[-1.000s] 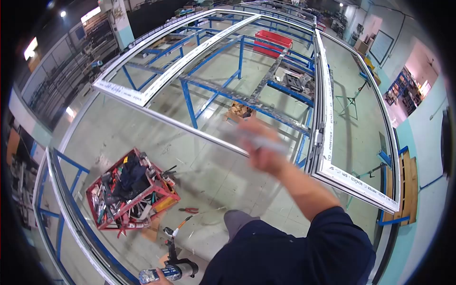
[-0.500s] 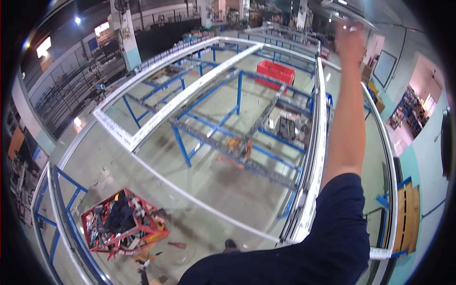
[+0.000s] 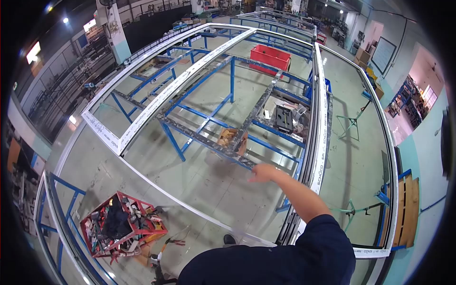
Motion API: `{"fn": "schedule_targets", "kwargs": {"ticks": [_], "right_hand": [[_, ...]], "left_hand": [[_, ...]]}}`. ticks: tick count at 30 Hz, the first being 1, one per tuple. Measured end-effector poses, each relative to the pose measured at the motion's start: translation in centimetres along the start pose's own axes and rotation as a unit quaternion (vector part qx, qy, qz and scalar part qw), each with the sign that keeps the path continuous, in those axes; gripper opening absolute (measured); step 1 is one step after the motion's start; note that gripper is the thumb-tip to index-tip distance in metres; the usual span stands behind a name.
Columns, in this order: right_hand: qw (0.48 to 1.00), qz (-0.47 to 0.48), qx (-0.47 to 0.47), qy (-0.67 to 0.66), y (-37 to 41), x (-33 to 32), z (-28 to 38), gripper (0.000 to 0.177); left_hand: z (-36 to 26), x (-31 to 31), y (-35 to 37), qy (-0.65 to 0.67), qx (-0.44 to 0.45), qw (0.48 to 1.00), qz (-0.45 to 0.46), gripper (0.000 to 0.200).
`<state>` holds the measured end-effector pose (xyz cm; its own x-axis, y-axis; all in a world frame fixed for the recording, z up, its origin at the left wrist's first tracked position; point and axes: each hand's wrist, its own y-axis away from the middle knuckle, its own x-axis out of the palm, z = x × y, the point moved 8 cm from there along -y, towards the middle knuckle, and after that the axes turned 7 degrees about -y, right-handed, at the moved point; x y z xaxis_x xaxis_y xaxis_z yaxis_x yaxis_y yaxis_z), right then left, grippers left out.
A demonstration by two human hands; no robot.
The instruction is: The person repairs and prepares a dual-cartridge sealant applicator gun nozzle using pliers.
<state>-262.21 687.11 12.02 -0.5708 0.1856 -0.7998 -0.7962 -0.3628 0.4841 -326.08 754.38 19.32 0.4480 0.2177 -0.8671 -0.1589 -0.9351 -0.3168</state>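
My right hand [image 3: 263, 174] reaches forward from a dark blue sleeve, over the opening of a large white-and-black profile frame [image 3: 319, 161] with printed lettering. In this view it overlaps the floor just right of a blue metal trestle [image 3: 175, 140]. The fingers are small and smeared, so I cannot make out whether they are closed or hold anything. A cardboard box [image 3: 227, 137] of small parts lies beyond the hand, under the trestle's dark top bar. My left hand is out of view.
A red crate [image 3: 86, 223] heaped with tools stands at lower left, with an orange-and-black tool [image 3: 161, 251] beside it. A red bin [image 3: 268, 61] and a black tool case [image 3: 284, 118] lie farther off. Green stands [image 3: 350, 124] and wooden slats [image 3: 406, 211] are at the right.
My right hand has come down from high at upper right to the middle, and the forearm now points left. The view has shifted slightly, showing green stands at the right.
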Motion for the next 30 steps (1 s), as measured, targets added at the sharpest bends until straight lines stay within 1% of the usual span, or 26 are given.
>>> {"fn": "schedule_targets", "kwargs": {"ticks": [1,4,7,10,12,13,14,15,17,19,20,21,22,25,26,27,28,29,30], "right_hand": [[1.0,0.015,-0.026,-0.006,0.3,2.6,0.0,0.079],[0.997,0.044,-0.014,-0.065,2.5,5.2,1.1,0.076],[0.996,0.025,-0.026,-0.086,4.0,4.2,2.7,0.076],[0.993,0.011,-0.031,-0.117,5.7,1.7,5.7,0.074],[0.989,-0.034,-0.05,-0.132,6.3,-0.1,6.3,0.072],[0.987,-0.029,-0.082,-0.132,5.7,-0.2,7.8,0.071],[0.981,-0.03,-0.092,-0.167,5.4,-0.6,8.7,0.064],[0.973,-0.071,-0.119,-0.182,4.8,-0.6,8.8,0.064],[0.972,-0.03,-0.104,-0.208,5.1,-1.5,13.1,0.055],[0.952,-0.003,-0.11,-0.284,2.6,1.3,13.4,0.054],[0.961,0.018,-0.119,-0.249,1.8,2.7,15.5,0.054],[0.968,0.03,-0.124,-0.217,1.2,3.6,17.3,0.054],[0.974,0.037,-0.125,-0.187,0.6,4.4,18.9,0.054],[0.976,0.075,-0.179,-0.101,-1.7,8.7,27.0,0.053],[0.97,0.081,-0.208,-0.094,-2.4,10.4,30.2,0.048],[0.959,0.095,-0.238,-0.118,-2.9,12.5,34.2,0.046],[0.947,0.109,-0.266,-0.142,-3.0,14.6,37.7,0.044],[0.934,0.124,-0.291,-0.168,-2.9,16.6,41.3,0.042],[0.92,0.167,-0.295,-0.196,-2.6,18.9,44.8,0.04]], "left_hand": [[-0.7,0.6,-0.2,0.003,0.001,1.0,0.004,0.119],[-2.4,1.9,-0.6,0.016,0.009,1.0,0.021,0.119],[-4.0,3.3,-0.7,0.034,0.017,0.999,0.037,0.119],[-4.7,5.0,-1.4,0.063,0.026,0.996,0.057,0.119],[-4.0,6.1,-1.6,0.093,0.024,0.993,0.072,0.119],[-2.9,5.5,-0.9,0.107,0.007,0.991,0.078,0.119],[-1.2,5.3,0.0,0.12,-0.012,0.989,0.083,0.119],[-0.4,5.0,1.1,0.131,-0.034,0.987,0.084,0.119],[1.5,3.0,3.5,0.138,-0.088,0.984,0.07,0.119],[1.7,0.8,5.1,0.165,-0.128,0.977,0.042,0.12],[1.5,-0.6,5.4,0.179,-0.135,0.974,0.023,0.12],[-0.5,-2.7,5.1,0.207,-0.14,0.968,0.004,0.113],[0.1,-4.2,5.1,0.199,-0.145,0.969,-0.015,0.11],[1.8,-6.4,5.2,0.177,-0.148,0.971,-0.061,0.1],[2.4,-7.2,5.0,0.169,-0.15,0.971,-0.072,0.097],[3.8,-7.5,4.3,0.162,-0.153,0.971,-0.082,0.094],[5.8,-7.8,4.1,0.107,-0.147,0.979,-0.088,0.097],[6.7,-8.0,4.1,0.096,-0.155,0.978,-0.096,0.098],[7.1,-8.1,3.9,0.085,-0.161,0.978,-0.102,0.1]]}}
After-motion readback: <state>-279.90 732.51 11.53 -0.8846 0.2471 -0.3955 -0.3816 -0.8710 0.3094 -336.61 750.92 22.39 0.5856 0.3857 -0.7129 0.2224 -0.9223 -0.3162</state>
